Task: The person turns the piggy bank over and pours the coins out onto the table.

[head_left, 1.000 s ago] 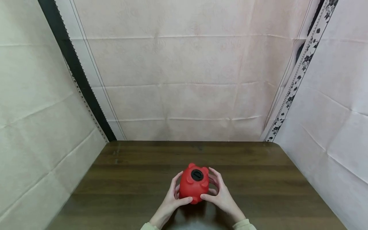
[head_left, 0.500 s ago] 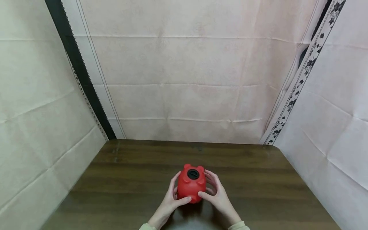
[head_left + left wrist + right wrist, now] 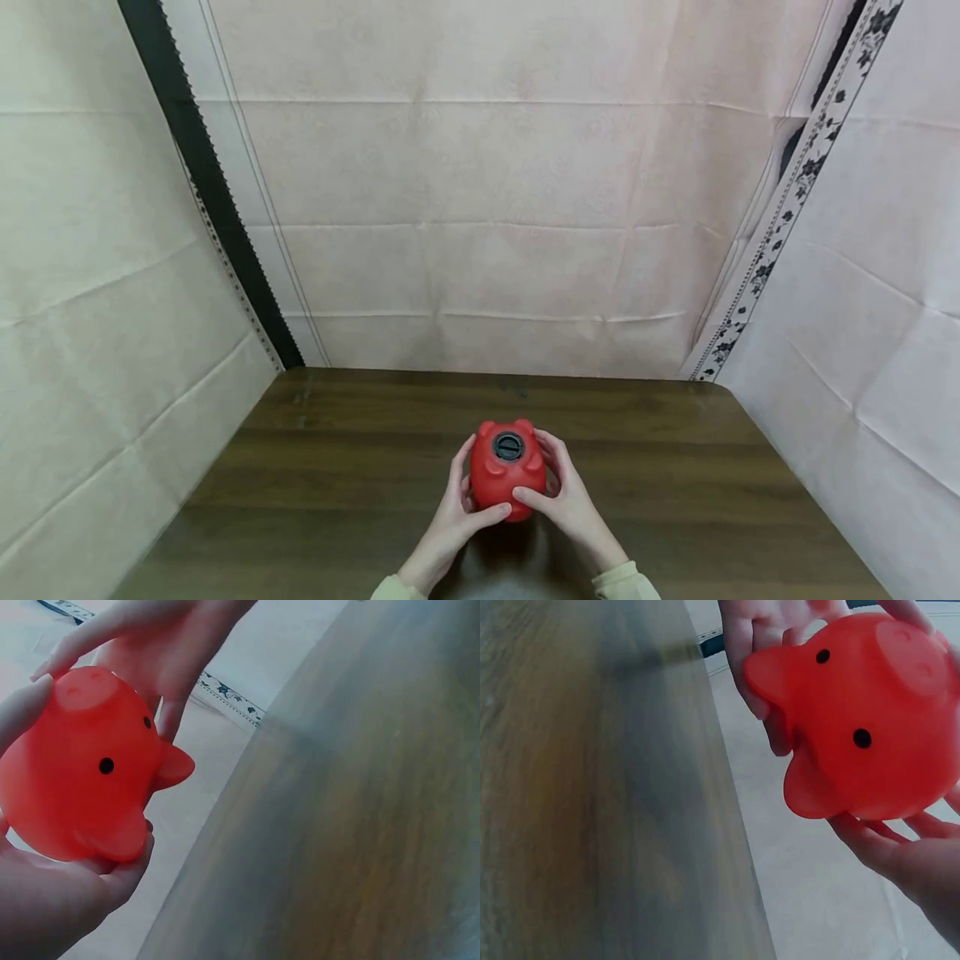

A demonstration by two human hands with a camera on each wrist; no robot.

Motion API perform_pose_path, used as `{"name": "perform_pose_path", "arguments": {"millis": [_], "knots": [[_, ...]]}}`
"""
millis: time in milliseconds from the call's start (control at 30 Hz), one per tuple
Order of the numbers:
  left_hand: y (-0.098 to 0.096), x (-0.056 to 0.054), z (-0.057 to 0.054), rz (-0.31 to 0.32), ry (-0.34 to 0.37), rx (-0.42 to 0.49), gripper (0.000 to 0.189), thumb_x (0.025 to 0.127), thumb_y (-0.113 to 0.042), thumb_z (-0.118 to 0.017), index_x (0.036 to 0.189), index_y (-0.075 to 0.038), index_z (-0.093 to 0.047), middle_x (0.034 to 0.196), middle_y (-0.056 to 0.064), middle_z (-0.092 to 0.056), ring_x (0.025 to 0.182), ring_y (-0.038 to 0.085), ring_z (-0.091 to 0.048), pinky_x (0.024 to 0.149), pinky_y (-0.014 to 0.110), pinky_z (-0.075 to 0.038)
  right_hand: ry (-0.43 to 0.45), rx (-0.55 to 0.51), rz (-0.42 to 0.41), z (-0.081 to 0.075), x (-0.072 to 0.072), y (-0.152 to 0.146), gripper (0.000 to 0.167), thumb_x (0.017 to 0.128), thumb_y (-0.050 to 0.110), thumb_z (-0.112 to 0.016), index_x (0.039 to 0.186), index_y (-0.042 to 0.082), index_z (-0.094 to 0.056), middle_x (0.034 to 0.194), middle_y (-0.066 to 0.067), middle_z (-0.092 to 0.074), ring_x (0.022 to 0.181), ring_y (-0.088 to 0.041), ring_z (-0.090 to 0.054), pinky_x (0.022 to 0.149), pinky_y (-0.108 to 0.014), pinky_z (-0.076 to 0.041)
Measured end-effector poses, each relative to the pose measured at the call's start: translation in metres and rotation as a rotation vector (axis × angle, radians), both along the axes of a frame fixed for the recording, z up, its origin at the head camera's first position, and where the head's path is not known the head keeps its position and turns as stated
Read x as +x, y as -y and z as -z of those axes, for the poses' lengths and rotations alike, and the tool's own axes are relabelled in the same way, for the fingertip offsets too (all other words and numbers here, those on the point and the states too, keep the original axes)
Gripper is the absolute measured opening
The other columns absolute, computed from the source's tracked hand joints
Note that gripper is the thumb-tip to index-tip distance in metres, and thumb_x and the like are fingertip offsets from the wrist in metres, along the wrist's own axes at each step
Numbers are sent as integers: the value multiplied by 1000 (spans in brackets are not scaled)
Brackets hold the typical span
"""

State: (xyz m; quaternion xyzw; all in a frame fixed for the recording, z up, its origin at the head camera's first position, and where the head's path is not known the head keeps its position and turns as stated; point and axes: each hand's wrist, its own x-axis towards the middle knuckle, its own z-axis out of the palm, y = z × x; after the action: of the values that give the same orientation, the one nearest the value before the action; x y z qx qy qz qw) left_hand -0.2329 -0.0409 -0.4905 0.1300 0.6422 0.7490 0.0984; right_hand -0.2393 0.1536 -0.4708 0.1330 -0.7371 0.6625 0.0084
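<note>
A red piggy bank (image 3: 504,487) is held between both hands above the wooden table, its underside with a round black plug (image 3: 508,447) turned toward the head camera. My left hand (image 3: 455,521) grips its left side, thumb on the near end. From the right, my right hand (image 3: 567,493) grips it the same way, the two thumb tips close together. The pig's snout (image 3: 84,688), black eyes and pointed ears show in the left wrist view. In the right wrist view the pig's face (image 3: 877,697) appears too, with fingers on both sides.
The brown wood-grain table (image 3: 337,475) spreads out around the hands. Creased pale cloth (image 3: 480,267) hangs behind it, with more cloth at both sides. A dark strip (image 3: 217,192) runs down the left corner, a floral border (image 3: 772,233) down the right.
The piggy bank shifts slightly left, then slightly right and farther from the body, both hands moving with it and keeping their grip. The head view turns a little.
</note>
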Motion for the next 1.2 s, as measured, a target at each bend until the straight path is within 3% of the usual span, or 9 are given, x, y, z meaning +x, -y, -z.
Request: {"name": "perform_pose_path", "arguments": {"millis": [167,367,633,833,1000,1200], "knots": [[-2,-9,2,4,-52,-26,91,87,-22,-72,153,-36,-12,152,10,-38,130,26,-47,104,42,-48,-33,30,93,-2,-2,2,73,81,14,-77,142,25,-38,143,-4,-47,130,-27,-45,95,-23,-48],[-7,-11,16,-8,-48,26,90,88,-18,-71,154,-34,-12,156,8,-32,130,25,-47,99,35,-51,-33,54,174,2,0,8,70,79,18,-79,139,26,-44,137,-3,-54,125,-27,-49,89,-25,-51],[-3,-11,25,-13,-106,63,100,83,-10,-75,154,-34,-9,157,8,-28,135,27,-40,98,20,-48,-70,42,177,10,-3,14,70,78,15,-80,138,27,-45,135,-2,-56,125,-25,-49,92,-27,-50],[2,-12,24,-50,-152,36,105,79,-8,-78,154,-32,-9,155,7,-29,134,27,-36,97,21,-49,-74,22,151,7,-4,22,71,78,16,-79,139,26,-43,136,-3,-54,125,-27,-47,91,-31,-50],[5,-14,21,-89,-185,45,103,76,-6,-80,152,-33,-15,152,4,-33,130,16,-41,99,22,-48,-70,13,154,5,-6,29,70,79,18,-79,139,26,-43,136,-3,-54,126,-27,-47,93,-36,-49],[9,-12,26,-81,-188,29,103,75,-5,-81,151,-29,-16,149,7,-36,125,5,-46,98,23,-48,-35,-31,163,15,-2,32,69,79,14,-78,138,25,-45,136,-3,-55,126,-23,-50,90,-26,-50]]}}
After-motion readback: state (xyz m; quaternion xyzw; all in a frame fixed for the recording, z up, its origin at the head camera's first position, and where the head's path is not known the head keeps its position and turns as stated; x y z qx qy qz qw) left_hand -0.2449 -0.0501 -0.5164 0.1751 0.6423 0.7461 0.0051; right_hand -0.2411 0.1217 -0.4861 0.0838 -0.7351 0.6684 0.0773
